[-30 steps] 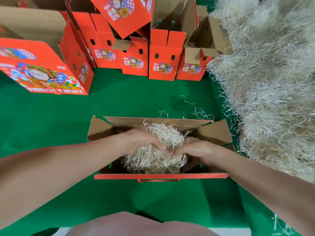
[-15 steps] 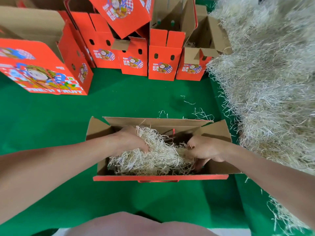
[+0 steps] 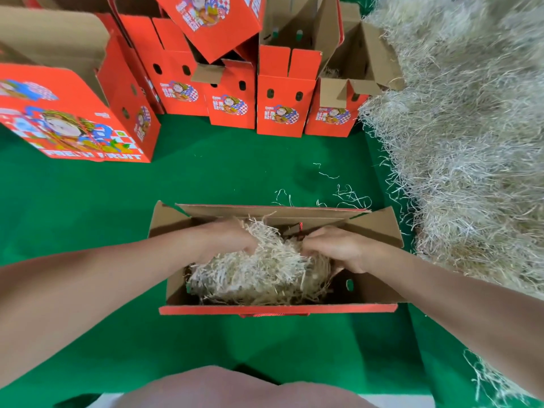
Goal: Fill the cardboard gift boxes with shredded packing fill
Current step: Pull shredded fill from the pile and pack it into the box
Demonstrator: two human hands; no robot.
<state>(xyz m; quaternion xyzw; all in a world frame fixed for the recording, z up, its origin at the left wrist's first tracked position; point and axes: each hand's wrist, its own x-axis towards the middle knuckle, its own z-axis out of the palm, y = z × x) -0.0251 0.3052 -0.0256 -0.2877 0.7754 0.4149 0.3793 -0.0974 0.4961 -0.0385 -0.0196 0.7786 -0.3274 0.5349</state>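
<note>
Green tabletop (image 3: 206, 178) carries everything. A heap of shredded fill (image 3: 471, 142) banks along my right side. Red printed gift boxes (image 3: 279, 107) stand open at the far edge. One open box (image 3: 265, 310) lies before me, flaps spread. Inside it sits a wad of fill (image 3: 259, 275). My left hand (image 3: 223, 240) and right hand (image 3: 335, 245) grip it at opposite ends, fingers curled into it. Loose strands (image 3: 350, 198) lie just beyond the box.

The open gift box (image 3: 279, 295) was plain matt brown cardboard inside, with a printed orange-red outer skin. The shredded fill (image 3: 259, 272) in it looked like pale, dry, wiry paper strands. The bench (image 3: 206, 178) wore a matt green felt-like cloth.
</note>
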